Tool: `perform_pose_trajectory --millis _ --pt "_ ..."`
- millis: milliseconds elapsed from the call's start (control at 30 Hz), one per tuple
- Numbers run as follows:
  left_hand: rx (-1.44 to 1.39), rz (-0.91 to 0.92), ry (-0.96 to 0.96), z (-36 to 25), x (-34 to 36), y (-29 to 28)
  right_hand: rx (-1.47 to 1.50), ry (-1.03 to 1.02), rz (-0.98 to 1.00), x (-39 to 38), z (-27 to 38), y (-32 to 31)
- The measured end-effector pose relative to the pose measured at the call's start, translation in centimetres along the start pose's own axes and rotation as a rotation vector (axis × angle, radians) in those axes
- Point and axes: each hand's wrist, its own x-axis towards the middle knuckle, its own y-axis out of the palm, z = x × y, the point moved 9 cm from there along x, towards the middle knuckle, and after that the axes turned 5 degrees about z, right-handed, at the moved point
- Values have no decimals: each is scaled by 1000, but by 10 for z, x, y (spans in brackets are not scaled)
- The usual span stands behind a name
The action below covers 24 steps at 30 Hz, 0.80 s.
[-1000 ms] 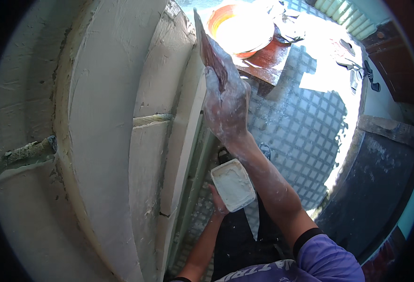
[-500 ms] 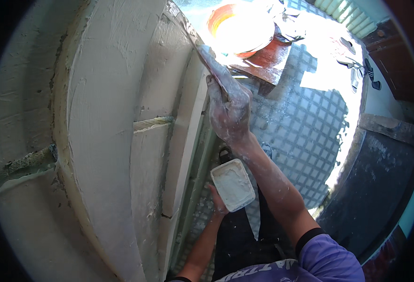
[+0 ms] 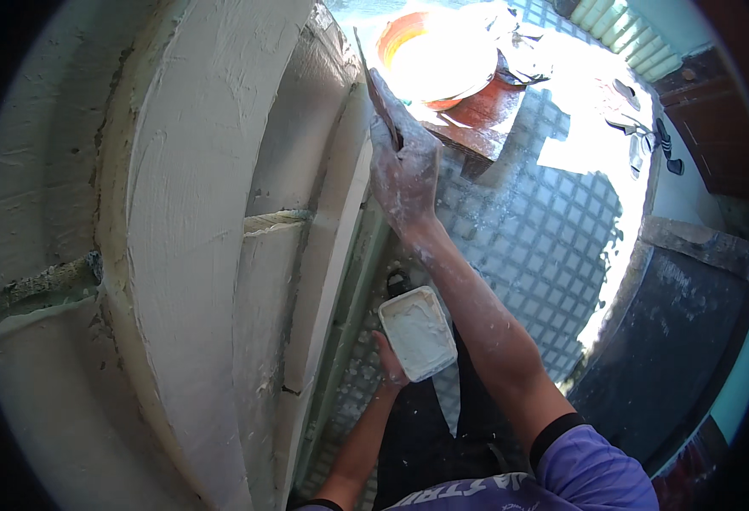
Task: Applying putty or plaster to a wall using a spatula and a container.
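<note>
Gripping a blade (image 3: 365, 60), its tip now swung right, the right hand (image 3: 408, 175), upper centre, seems between strokes; left hand (image 3: 389, 360) holds tub (image 3: 433, 370), lower centre.

Tiled floor (image 3: 532, 238): footwear (image 3: 664, 134), reddish-brown stand (image 3: 483, 115); orange basin (image 3: 391, 36) on stand.

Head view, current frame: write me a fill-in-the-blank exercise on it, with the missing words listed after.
1. The left hand holds a tub whose outline is ____, not round.
2. In the picture, the right hand appears ____ up than the tub.
3. Apart from its black cuff, the right sleeve is ____.
4. The basin has an ____ rim.

Missing words: rectangular; higher; purple; orange.
</note>
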Motion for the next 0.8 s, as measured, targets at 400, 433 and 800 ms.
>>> perform_pose_trajectory --millis 400,433,800 --pt "20 -41 12 -1 -5 0 101 211 143 -29 9 4" --pt "20 -17 7 -3 -4 -2 104 212 142 -13 5 12" --pt "-20 -32 58 -12 -21 5 283 202 544 -75 37 30"
